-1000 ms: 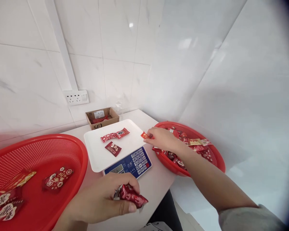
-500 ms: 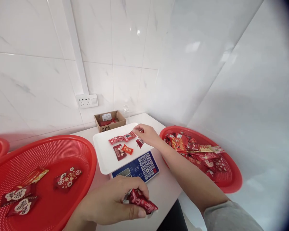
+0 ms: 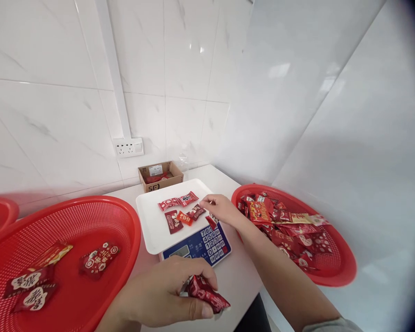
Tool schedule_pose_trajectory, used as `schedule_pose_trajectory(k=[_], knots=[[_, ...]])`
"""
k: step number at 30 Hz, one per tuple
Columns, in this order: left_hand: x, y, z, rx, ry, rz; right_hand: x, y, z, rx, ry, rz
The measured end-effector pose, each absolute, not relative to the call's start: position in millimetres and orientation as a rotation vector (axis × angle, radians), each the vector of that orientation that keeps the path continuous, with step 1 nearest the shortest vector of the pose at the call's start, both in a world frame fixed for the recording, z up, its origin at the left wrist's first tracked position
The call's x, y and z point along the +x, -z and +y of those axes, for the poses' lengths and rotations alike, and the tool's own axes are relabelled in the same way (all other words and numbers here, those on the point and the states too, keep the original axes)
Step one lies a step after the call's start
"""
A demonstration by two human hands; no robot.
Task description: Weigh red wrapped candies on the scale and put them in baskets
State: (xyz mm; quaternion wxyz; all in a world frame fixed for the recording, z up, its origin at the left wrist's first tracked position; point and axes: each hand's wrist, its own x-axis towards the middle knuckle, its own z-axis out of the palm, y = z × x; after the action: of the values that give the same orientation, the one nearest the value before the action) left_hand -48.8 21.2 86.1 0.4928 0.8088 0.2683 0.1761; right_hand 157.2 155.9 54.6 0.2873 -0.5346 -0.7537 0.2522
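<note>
My left hand (image 3: 173,293) is closed around a few shiny red snack packets (image 3: 207,293), low in front of the scale. Over the right side of the white weighing tray (image 3: 148,233), my right hand (image 3: 221,210) has its fingers curled, and a small dark red packet (image 3: 212,221) shows beneath them. On the tray lie two pink-red packets (image 3: 169,204), a brown-red packet (image 3: 173,222), a small orange-red packet (image 3: 185,218) and another dark red packet (image 3: 197,212) close to my right fingertips. The scale's blue keypad (image 3: 210,244) faces me.
A red basket (image 3: 133,230) at left holds several packets. Another red basket (image 3: 347,272) at right is heaped with red packets. A small cardboard box (image 3: 162,177) with red packets stands behind the tray. A socket (image 3: 128,147) is on the tiled wall.
My right hand has drawn back slightly toward the tray's right edge. A dark red packet now lies beside the orange-red one. My left hand keeps its grip, and the view has shifted a little.
</note>
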Motion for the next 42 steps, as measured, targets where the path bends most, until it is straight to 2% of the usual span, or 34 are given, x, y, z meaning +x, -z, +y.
schedule_pose_trajectory(k=[11,16,19,28,35,42], knots=[[-47,-87,21,2.015,-0.424,0.702,134,-58,157,-1.411,-0.579,-2.340],[-46,-86,20,2.018,-0.413,0.703,118,-59,144,-1.135,-0.705,-2.534],[-46,-86,20,2.015,-0.389,0.707,112,-54,144,-1.118,-0.778,-2.580],[-47,-86,22,1.937,-0.419,0.807,131,-53,158,-1.128,-0.901,-2.163],[-43,-91,22,1.819,-0.497,1.013,167,-34,112,-1.016,-1.234,-1.640],[-28,-78,27,1.674,-0.775,1.106,178,-17,40,-0.861,-1.565,-1.791]])
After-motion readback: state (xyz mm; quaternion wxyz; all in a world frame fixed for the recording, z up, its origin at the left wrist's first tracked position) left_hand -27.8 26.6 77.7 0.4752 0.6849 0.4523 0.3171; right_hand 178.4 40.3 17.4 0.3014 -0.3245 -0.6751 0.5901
